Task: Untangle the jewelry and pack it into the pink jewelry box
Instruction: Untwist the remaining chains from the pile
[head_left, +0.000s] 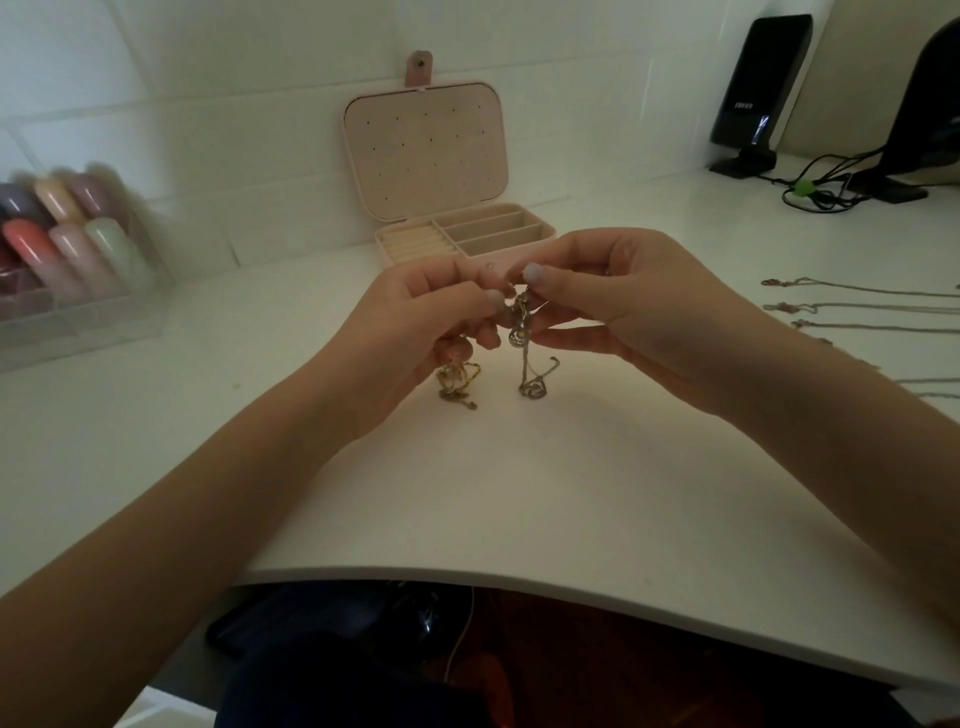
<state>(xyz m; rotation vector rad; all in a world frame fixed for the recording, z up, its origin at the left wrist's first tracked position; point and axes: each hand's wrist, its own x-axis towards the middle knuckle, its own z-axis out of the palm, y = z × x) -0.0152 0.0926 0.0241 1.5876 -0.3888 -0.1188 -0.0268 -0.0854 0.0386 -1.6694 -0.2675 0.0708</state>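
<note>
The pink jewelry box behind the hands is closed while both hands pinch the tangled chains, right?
Not quite: the head view shows the pink jewelry box open, lid upright. The left hand and right hand do pinch the tangled chains.

A white table (519, 493) meets a white tiled wall (234, 78) at twelve o'clock; dim light, dark floor (571, 649) at six.

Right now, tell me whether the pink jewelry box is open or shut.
Open. The pink jewelry box has its lid standing upright against the wall, exposing the ring rolls and the divided compartments, which look empty.
</note>
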